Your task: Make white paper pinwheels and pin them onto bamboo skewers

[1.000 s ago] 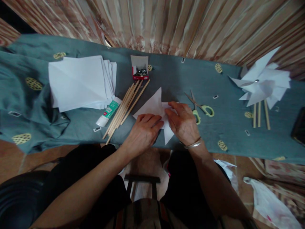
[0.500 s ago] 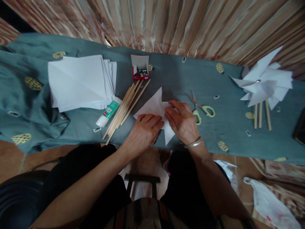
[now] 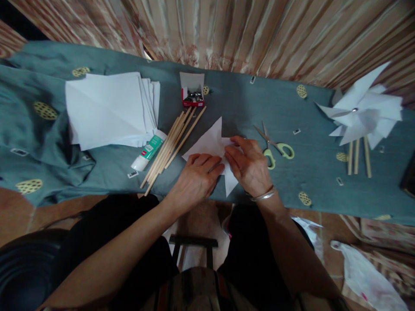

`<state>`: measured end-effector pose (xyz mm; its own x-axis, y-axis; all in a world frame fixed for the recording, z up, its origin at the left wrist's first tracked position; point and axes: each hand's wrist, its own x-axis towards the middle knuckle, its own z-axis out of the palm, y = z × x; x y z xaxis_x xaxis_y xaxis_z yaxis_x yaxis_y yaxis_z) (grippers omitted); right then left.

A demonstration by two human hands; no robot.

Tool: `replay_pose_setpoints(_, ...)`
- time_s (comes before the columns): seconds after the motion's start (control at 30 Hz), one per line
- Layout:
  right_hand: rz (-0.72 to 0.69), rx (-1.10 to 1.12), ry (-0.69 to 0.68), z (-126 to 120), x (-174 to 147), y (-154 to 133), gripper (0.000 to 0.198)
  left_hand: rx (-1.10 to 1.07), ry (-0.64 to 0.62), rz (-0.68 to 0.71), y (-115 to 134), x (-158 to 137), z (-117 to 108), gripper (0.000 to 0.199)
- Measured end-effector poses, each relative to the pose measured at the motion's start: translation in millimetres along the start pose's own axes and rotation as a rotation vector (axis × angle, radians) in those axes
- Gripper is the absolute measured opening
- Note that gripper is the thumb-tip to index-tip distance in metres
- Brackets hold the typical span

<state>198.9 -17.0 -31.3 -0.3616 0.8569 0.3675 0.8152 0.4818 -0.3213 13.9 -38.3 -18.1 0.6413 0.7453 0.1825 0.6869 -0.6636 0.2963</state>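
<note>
A white paper pinwheel (image 3: 210, 140) with pointed blades lies on the cloth in front of me, partly hidden under my hands. My left hand (image 3: 199, 175) presses on its lower left side, fingers bent together near the middle. From the right, my right hand (image 3: 251, 166) grips the paper by the centre with thumb and fingers closed. A glue stick (image 3: 149, 151) and several wooden sticks (image 3: 170, 147) lie left of my hands. Green-handled scissors (image 3: 274, 144) rest open just right of my right hand.
A stack of white paper (image 3: 106, 110) lies at the left. Behind the sticks stands an open small box of metal pins (image 3: 193, 96). Finished pinwheels on sticks (image 3: 359, 112) are piled at the right. A green patterned cloth (image 3: 240, 99) covers the table, with a curtain (image 3: 227, 34) behind.
The view has shifted slightly. Both hands keep nearly the same place on the paper pinwheel.
</note>
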Motion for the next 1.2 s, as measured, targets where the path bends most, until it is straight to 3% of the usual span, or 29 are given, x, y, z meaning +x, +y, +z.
replay_pose_setpoints(0.23, -0.007, -0.014, -0.008, -1, 1, 2, 0.022, -0.002, 0.016, 0.004, 1, -1, 1, 0.028)
replay_pose_setpoints(0.43, -0.01, -0.029, -0.008, -1, 1, 1, 0.023, -0.037, -0.013, 0.001, 2, 0, 1, 0.045)
replay_pose_setpoints(0.7, 0.014, 0.044, -0.045, -1, 0, 3, 0.031, -0.062, -0.049, 0.003, 2, 4, 1, 0.043)
replay_pose_setpoints(1.2, -0.012, 0.069, 0.048, -7, 0, 1, 0.03, -0.125, -0.056, -0.101, 2, 10, -3, 0.051)
